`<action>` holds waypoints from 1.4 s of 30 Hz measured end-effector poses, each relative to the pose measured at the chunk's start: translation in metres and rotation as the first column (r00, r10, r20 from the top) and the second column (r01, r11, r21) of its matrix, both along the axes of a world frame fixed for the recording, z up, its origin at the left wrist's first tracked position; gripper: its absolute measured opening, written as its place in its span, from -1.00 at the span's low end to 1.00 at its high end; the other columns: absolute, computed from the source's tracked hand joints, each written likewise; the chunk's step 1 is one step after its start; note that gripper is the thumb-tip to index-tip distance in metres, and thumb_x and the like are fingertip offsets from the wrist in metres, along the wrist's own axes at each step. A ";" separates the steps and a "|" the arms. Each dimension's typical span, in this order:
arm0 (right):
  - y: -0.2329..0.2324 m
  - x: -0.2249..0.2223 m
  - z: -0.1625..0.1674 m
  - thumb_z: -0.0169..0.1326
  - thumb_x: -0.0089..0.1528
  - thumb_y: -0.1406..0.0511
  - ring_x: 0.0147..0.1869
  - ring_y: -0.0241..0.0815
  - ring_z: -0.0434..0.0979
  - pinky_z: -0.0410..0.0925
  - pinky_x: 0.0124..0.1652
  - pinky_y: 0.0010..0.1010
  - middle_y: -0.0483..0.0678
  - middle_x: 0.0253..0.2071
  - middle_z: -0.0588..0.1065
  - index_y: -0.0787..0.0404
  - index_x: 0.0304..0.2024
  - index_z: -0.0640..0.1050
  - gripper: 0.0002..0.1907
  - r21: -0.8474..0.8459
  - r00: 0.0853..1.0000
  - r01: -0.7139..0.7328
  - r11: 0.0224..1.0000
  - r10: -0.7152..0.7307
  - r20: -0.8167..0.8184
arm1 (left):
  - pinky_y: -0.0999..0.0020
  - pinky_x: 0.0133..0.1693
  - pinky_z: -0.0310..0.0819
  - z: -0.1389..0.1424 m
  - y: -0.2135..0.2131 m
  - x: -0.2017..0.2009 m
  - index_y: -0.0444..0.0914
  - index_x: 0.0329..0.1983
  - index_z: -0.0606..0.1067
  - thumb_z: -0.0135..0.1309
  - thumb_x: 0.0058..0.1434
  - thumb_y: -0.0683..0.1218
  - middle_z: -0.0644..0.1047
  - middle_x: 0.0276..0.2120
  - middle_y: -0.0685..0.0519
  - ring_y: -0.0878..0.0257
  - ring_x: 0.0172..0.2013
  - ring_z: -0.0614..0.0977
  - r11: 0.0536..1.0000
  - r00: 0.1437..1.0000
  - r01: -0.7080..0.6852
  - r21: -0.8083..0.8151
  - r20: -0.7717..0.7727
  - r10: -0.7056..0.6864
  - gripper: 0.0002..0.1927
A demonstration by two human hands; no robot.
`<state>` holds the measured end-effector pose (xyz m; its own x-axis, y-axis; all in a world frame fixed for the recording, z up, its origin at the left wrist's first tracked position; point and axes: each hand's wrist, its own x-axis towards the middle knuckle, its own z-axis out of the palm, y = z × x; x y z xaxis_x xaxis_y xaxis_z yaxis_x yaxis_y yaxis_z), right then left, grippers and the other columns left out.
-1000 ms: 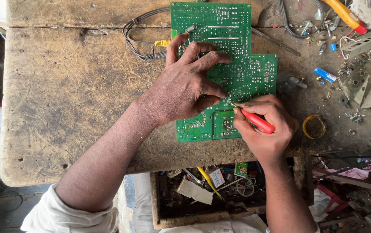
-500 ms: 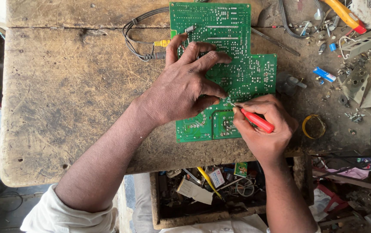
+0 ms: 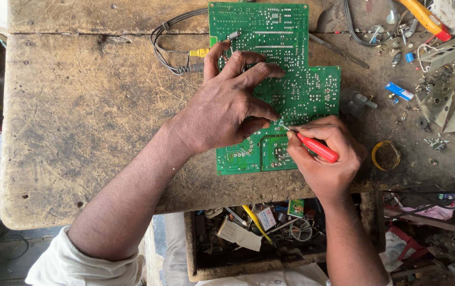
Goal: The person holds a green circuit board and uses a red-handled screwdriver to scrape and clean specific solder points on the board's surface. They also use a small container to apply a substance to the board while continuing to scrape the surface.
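- The right hand (image 3: 327, 164), just right of the frame's centre, is curled tight around a small red-handled screwdriver (image 3: 316, 146), gripped like a pen; its thin metal tip angles up and to the left and meets the board close to the left thumb.
- The left hand (image 3: 226, 103), at the centre of the frame, lies palm-down with the fingers fanned wide and holds nothing; it presses flat on the large green printed circuit board (image 3: 291, 58), solder side up.
- That board runs from the top centre of the frame down to the middle and rests on the worn, scratched wooden workbench (image 3: 79, 122), its lower edge near the bench's front edge.
- Just left of the board, in the upper centre, a loop of dark cable with a yellow plug (image 3: 177, 50) lies on the wood, the plug touching the board's left edge.
- To the right of the right hand, a small yellow ring (image 3: 385, 155) sits on the bench.
- Farther right and up, loose screws and small metal parts (image 3: 434, 140) are scattered, with a small blue and white piece (image 3: 399, 91) among them.
- At the lower centre, below the bench edge, an open wooden drawer (image 3: 192, 249) holds a jumble of small parts and tools.
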<state>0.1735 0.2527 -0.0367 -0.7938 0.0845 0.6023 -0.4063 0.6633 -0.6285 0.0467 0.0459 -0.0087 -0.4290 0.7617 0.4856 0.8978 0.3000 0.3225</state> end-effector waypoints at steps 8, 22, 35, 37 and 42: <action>0.001 0.000 -0.002 0.30 0.21 0.59 -0.15 -0.24 0.61 0.50 -0.16 -0.47 0.05 -0.14 0.55 0.33 -0.16 0.48 -0.73 -0.037 1.000 -0.004 0.999 0.004 0.010 | -0.36 0.40 -0.26 0.000 0.000 -0.001 0.21 -0.22 0.72 0.38 0.05 0.08 0.37 0.29 0.15 0.04 0.36 0.26 1.000 1.000 0.002 0.001 -0.006 -0.002 -0.79; 0.000 0.000 0.001 0.31 0.21 0.58 -0.15 -0.22 0.63 0.51 -0.17 -0.48 0.06 -0.14 0.56 0.33 -0.15 0.49 -0.73 0.016 1.000 0.001 1.000 -0.001 -0.008 | -0.35 0.41 -0.26 0.000 0.000 0.000 0.21 -0.22 0.72 0.38 0.06 0.08 0.37 0.29 0.15 0.04 0.35 0.26 1.000 1.000 -0.004 -0.009 -0.007 0.004 -0.80; 0.000 0.000 0.002 0.30 0.20 0.59 -0.11 -0.19 0.63 0.50 -0.18 -0.47 0.06 -0.16 0.56 0.33 -0.17 0.50 -0.73 0.024 1.000 0.020 1.000 -0.020 0.002 | -0.34 0.41 -0.27 -0.001 -0.001 -0.001 0.21 -0.21 0.72 0.38 0.07 0.07 0.37 0.30 0.15 0.05 0.36 0.26 1.000 1.000 0.004 0.001 -0.004 -0.004 -0.79; 0.001 0.000 0.002 0.30 0.18 0.59 -0.12 -0.19 0.63 0.50 -0.19 -0.47 0.05 -0.18 0.55 0.33 -0.19 0.49 -0.73 0.031 1.000 -0.002 1.000 0.002 -0.003 | -0.35 0.41 -0.27 -0.001 0.000 0.000 0.21 -0.21 0.72 0.38 0.07 0.07 0.37 0.30 0.15 0.05 0.36 0.26 1.000 1.000 0.006 0.002 -0.002 -0.006 -0.80; -0.001 -0.001 0.001 0.29 0.20 0.59 -0.15 -0.20 0.63 0.51 -0.17 -0.47 0.06 -0.16 0.55 0.33 -0.17 0.48 -0.74 -0.016 1.000 0.000 1.000 0.000 0.000 | -0.35 0.40 -0.27 0.000 -0.001 -0.001 0.22 -0.21 0.72 0.38 0.06 0.06 0.38 0.29 0.15 0.03 0.35 0.26 1.000 1.000 0.002 0.007 -0.005 -0.002 -0.79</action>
<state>0.1729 0.2521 -0.0360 -0.7937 0.0937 0.6011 -0.4066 0.6532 -0.6388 0.0460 0.0452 -0.0090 -0.4253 0.7589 0.4932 0.8999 0.2963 0.3201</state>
